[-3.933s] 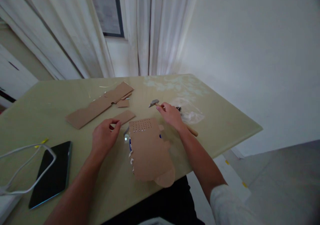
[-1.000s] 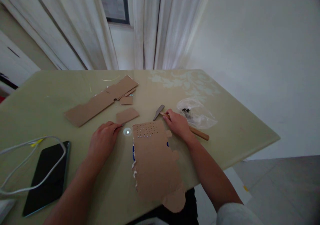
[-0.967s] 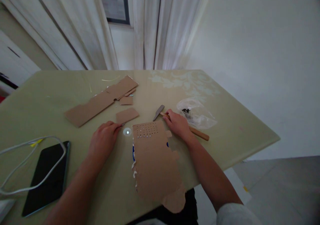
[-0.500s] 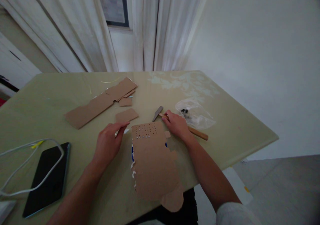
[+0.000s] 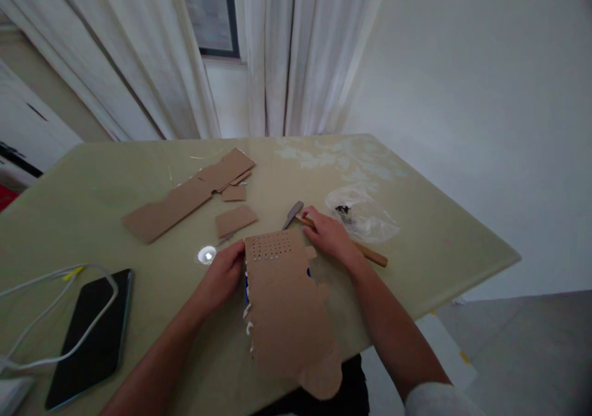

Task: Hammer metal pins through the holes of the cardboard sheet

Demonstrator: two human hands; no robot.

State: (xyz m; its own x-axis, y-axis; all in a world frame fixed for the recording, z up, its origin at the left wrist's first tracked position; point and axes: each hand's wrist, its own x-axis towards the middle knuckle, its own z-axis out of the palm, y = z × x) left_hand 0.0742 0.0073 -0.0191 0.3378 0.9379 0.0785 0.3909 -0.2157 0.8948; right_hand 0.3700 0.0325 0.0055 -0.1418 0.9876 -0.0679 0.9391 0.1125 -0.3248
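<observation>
Centrally, one holed card [image 5: 282, 299]: left hand [image 5: 225, 274] grips its edge; right hand [image 5: 329, 237] clasps one hammer [image 5: 294, 213]; four scraps [image 5: 185, 197] beyond.

cardboard sheet [image 5: 284, 305] flat, holes at far end | hammer [image 5: 342, 237] lying just right

a pale green table [image 5: 430, 219] carries everything. near its front edge lies a perforated cardboard sheet [image 5: 284, 305]. just beyond that sheet lie a hammer [image 5: 333, 234] and a small cardboard piece [image 5: 235, 220]; farther beyond, a long cardboard strip [image 5: 185, 195]. right of the sheet sits a clear plastic bag [image 5: 363, 214]. far left of it lie a dark phone [image 5: 90, 336] and a white cable [image 5: 50, 317].
</observation>
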